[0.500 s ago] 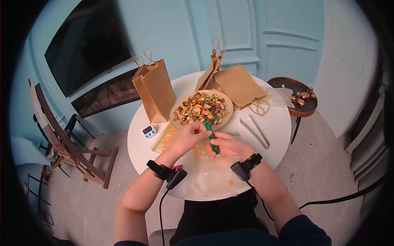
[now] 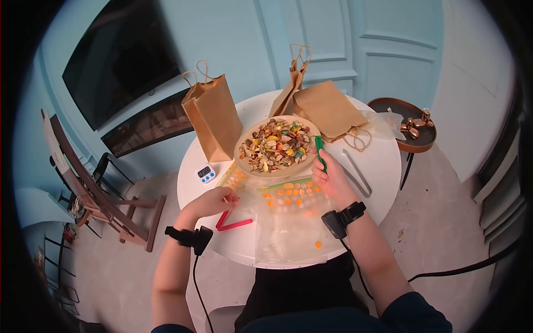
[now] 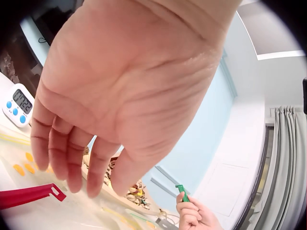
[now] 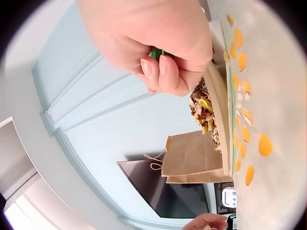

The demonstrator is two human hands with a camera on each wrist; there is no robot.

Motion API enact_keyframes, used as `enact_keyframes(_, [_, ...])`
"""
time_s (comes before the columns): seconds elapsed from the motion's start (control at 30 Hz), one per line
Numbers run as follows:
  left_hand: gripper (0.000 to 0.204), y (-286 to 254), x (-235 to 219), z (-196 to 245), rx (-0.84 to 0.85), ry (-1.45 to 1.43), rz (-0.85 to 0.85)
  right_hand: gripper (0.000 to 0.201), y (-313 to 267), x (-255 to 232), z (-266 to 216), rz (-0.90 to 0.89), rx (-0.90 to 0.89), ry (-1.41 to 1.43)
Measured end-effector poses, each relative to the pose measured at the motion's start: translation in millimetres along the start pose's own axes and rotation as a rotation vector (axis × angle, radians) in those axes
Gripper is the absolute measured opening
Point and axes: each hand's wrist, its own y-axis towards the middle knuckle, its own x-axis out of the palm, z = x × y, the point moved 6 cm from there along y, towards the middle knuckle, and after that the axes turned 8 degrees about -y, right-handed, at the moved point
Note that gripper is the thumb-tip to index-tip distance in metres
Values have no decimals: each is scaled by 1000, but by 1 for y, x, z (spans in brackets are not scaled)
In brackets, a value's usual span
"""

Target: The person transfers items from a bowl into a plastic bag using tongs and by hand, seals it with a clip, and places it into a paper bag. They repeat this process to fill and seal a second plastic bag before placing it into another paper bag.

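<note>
My right hand (image 2: 332, 176) grips a green clip (image 2: 320, 150) just right of the bowl of mixed dried pieces (image 2: 276, 145); the fingers curl round it in the right wrist view. My left hand (image 2: 210, 203) holds nothing, its fingers loose and hanging in the left wrist view. Below it lies a red clip (image 2: 235, 225), spread in a V. A clear bag (image 2: 288, 233) with orange dots and a green-edged top lies flat between the hands; another dotted bag (image 2: 232, 178) lies partly beneath the bowl's left side.
A white timer (image 2: 205, 173) sits at the left. One paper bag (image 2: 214, 119) stands behind it; more paper bags (image 2: 327, 108) are at the back right. Metal tongs (image 2: 358, 175) lie at the right of the round table (image 2: 191, 202). A side tray (image 2: 388, 105) stands beyond.
My hands have moved apart: the right went right and up with the green clip, the left let go of it and moved left. The red clip and the bag top are now uncovered.
</note>
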Motion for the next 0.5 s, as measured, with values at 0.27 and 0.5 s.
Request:
enact_keyframes(0.27, [47, -29, 21, 10, -187, 345, -43, 33, -2, 3, -4, 5, -13, 15])
enact_keyframes(0.5, [27, -20, 16, -13, 20, 365, 71, 29, 9, -11, 2, 64, -56, -31])
